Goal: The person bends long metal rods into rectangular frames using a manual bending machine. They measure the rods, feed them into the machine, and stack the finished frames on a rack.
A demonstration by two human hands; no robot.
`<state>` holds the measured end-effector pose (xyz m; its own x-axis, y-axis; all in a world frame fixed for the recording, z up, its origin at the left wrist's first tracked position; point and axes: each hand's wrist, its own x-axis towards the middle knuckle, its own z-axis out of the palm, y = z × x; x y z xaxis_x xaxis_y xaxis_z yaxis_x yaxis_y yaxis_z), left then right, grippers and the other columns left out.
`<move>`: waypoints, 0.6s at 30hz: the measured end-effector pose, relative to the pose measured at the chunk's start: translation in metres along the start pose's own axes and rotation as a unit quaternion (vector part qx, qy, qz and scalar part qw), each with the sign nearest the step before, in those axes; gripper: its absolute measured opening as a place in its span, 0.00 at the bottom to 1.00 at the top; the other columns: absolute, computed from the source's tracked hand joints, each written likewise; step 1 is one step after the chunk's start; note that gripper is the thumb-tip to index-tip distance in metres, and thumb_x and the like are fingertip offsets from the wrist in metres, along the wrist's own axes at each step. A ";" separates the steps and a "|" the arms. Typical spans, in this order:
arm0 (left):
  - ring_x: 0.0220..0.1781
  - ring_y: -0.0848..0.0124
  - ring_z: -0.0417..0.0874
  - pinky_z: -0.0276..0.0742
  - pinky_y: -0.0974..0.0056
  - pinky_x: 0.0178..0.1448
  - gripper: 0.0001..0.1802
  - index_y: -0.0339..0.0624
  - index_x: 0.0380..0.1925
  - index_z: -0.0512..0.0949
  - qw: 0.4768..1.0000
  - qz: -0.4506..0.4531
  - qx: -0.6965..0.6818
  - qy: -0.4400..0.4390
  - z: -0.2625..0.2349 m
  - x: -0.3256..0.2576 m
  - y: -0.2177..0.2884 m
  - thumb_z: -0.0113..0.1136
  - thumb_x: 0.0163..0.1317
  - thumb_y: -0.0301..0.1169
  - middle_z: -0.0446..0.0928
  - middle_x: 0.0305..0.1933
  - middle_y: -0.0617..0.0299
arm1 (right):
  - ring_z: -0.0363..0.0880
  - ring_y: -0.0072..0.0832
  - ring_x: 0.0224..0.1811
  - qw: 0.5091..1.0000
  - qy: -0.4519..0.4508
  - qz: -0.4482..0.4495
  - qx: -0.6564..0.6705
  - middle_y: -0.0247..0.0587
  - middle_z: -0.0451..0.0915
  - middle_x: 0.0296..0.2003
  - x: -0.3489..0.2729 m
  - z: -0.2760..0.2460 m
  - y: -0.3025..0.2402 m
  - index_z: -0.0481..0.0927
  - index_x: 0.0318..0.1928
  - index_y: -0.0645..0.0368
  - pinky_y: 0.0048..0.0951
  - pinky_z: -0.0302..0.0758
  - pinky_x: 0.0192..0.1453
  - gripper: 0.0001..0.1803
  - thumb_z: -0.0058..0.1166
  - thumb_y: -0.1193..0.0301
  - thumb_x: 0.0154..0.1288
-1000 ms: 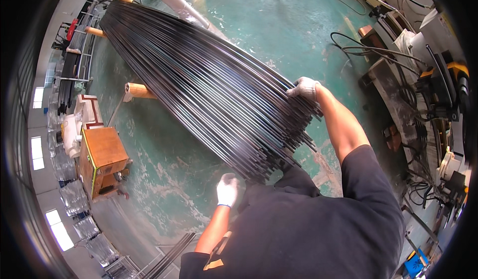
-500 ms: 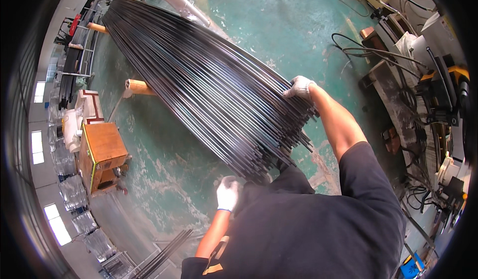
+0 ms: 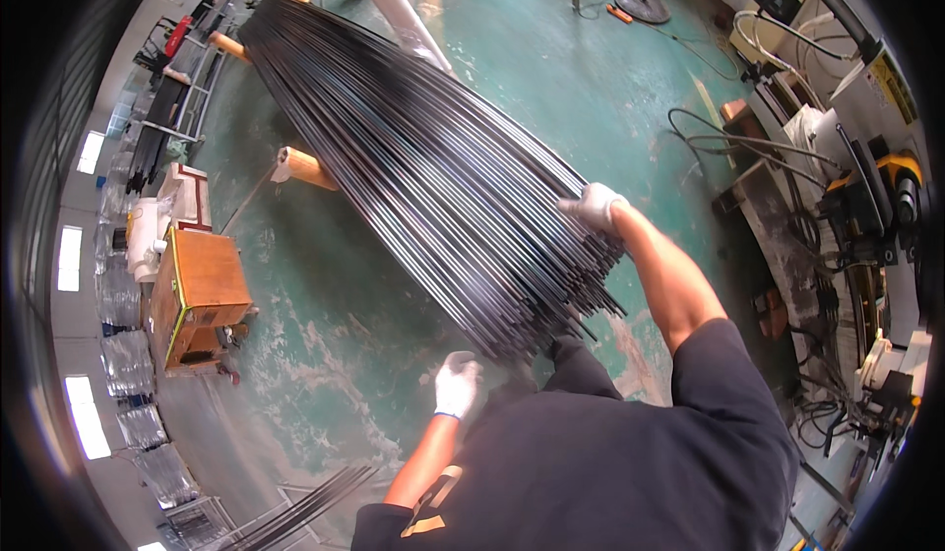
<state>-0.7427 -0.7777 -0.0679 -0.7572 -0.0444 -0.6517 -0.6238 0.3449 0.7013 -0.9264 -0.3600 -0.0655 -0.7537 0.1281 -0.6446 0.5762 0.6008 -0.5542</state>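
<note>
Your right hand (image 3: 595,204), gloved white, rests on the bundle of long black rods (image 3: 433,167), fingers curled over its right edge near the ends | your left hand (image 3: 457,384) hangs just below the rod tips, fingers loosely bent, holding nothing | rods slant across wooden supports (image 3: 305,168) above the green floor (image 3: 325,335)

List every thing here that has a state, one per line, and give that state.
Bundle of long dark rods: lying across the wooden support arms, near ends fanned out.
Left hand: gloved, under the near rod ends.
Right hand: gloved, laid on the bundle's right edge.
Wooden support arm: sticking out beneath the rods.
Wooden box: closed, on the green floor.
</note>
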 end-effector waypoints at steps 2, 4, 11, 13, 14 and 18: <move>0.35 0.70 0.85 0.85 0.64 0.41 0.19 0.29 0.59 0.76 0.999 -0.007 -0.042 -0.020 -0.005 0.011 0.007 0.56 0.72 0.26 0.85 0.39 0.53 | 0.91 0.46 0.37 0.994 0.066 -0.025 -0.089 0.63 0.86 0.32 -0.010 0.024 -0.004 0.87 0.42 0.77 0.46 0.84 0.50 0.41 0.65 0.40 0.67; 0.35 0.67 0.87 0.86 0.62 0.38 0.18 0.30 0.59 0.75 0.995 0.006 -0.094 -0.038 -0.012 0.025 -0.001 0.57 0.73 0.27 0.85 0.40 0.51 | 0.90 0.55 0.44 0.990 0.071 -0.042 -0.111 0.71 0.86 0.36 -0.063 0.047 -0.018 0.87 0.42 0.78 0.50 0.83 0.53 0.41 0.62 0.41 0.69; 0.38 0.61 0.87 0.87 0.54 0.43 0.18 0.39 0.55 0.74 0.954 0.009 -0.249 -0.167 0.012 0.086 0.063 0.61 0.79 0.41 0.83 0.42 0.52 | 0.91 0.55 0.41 0.991 0.028 0.127 -0.006 0.70 0.84 0.31 -0.294 0.175 0.076 0.87 0.44 0.72 0.50 0.83 0.48 0.34 0.63 0.44 0.66; 0.35 0.61 0.86 0.86 0.53 0.40 0.18 0.40 0.51 0.74 0.911 0.012 -0.330 -0.248 0.027 0.106 0.074 0.60 0.80 0.45 0.82 0.38 0.52 | 0.88 0.59 0.51 0.986 0.065 0.152 0.006 0.66 0.87 0.42 -0.378 0.210 0.111 0.88 0.49 0.65 0.50 0.82 0.56 0.30 0.66 0.47 0.67; 0.33 0.61 0.86 0.87 0.54 0.38 0.18 0.41 0.48 0.75 0.914 -0.007 -0.317 -0.252 0.032 0.113 0.086 0.60 0.80 0.45 0.83 0.38 0.53 | 0.88 0.58 0.50 0.973 0.096 0.206 -0.045 0.64 0.88 0.42 -0.420 0.233 0.138 0.88 0.45 0.64 0.50 0.83 0.55 0.30 0.69 0.46 0.65; 0.47 0.58 0.83 0.82 0.50 0.54 0.26 0.39 0.49 0.77 0.908 -0.010 -0.319 -0.272 0.044 0.150 0.072 0.54 0.81 0.54 0.82 0.45 0.53 | 0.87 0.56 0.37 0.921 0.254 0.255 -0.148 0.54 0.86 0.29 -0.590 0.297 0.245 0.85 0.30 0.56 0.50 0.83 0.44 0.14 0.77 0.62 0.51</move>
<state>-0.8930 -0.7186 -0.1275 -0.6451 0.4855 -0.5900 -0.7528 -0.2718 0.5995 -0.2465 -0.5225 0.0231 -0.5038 0.7608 -0.4090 0.8410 0.5400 -0.0315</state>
